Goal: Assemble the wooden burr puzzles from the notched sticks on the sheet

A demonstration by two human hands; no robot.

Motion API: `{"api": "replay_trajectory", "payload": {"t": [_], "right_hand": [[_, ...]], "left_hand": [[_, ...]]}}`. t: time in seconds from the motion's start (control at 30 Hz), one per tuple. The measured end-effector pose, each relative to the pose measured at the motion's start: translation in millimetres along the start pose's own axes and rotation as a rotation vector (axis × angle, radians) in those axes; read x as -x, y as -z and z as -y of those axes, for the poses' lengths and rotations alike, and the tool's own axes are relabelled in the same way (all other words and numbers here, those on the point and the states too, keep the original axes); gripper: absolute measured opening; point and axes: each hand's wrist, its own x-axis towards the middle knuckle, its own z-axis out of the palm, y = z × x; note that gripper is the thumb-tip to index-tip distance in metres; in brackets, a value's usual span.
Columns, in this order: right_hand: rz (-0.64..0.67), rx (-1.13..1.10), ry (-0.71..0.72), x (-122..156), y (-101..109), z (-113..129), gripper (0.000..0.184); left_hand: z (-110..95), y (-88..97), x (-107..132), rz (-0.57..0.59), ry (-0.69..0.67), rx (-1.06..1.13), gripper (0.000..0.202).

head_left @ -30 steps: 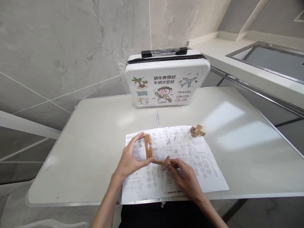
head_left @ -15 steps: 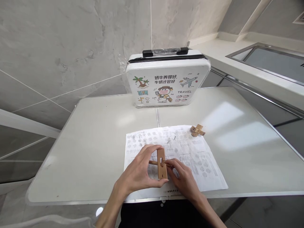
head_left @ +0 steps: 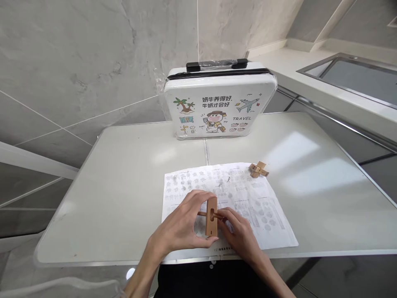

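My left hand [head_left: 181, 223] grips a flat wooden block [head_left: 211, 228] by its two ends, thumb at the near end and fingers at the far end. An oblong slot runs through the block's middle. A thin wooden piece [head_left: 202, 214] passes through this slot and sticks out on the left side. With fingertips pinched, my right hand [head_left: 237, 229] holds the right end of the wooden piece close to the block. Both hands are above a printed instruction sheet [head_left: 273, 225], near the table's front edge.
An assembled wooden puzzle cross [head_left: 259, 169] sits at the sheet's far right corner. A white suitcase [head_left: 192, 93] with cartoon prints stands at the back of the white table [head_left: 102, 198]. A grey wall [head_left: 77, 54] rises behind it.
The slotted block has turned slightly in my left hand and shifted a little to the right. Less of the wooden piece shows on its left side. My right hand has hardly moved.
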Motion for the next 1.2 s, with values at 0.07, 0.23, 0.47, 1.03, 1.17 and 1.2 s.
{"api": "replay_trajectory", "payload": {"t": [0.07, 0.23, 0.47, 1.03, 1.17, 1.2], "right_hand": [[-0.004, -0.004, 0.003, -1, 0, 1, 0.016], [0.005, -0.029, -0.023, 1, 2, 2, 0.016], [0.046, -0.059, -0.07, 5, 3, 0, 0.017], [0.065, -0.124, -0.213, 12, 3, -8, 0.008], [0.068, -0.159, -0.239, 12, 2, -9, 0.011], [0.07, -0.168, -0.244, 12, 2, -9, 0.011]], "left_hand": [[0, 1.2, 0, 0.019, -0.005, 0.024, 0.09], [2, 1.8, -1, 0.041, 0.0, 0.075, 0.089], [15, -7.7, -1, 0.063, 0.03, 0.022, 0.089], [30, -12.1, -5, 0.09, 0.048, 0.003, 0.09], [33, -13.9, -5, 0.074, 0.057, 0.036, 0.088], [33, -13.9, -5, 0.07, 0.06, 0.038, 0.088]]}}
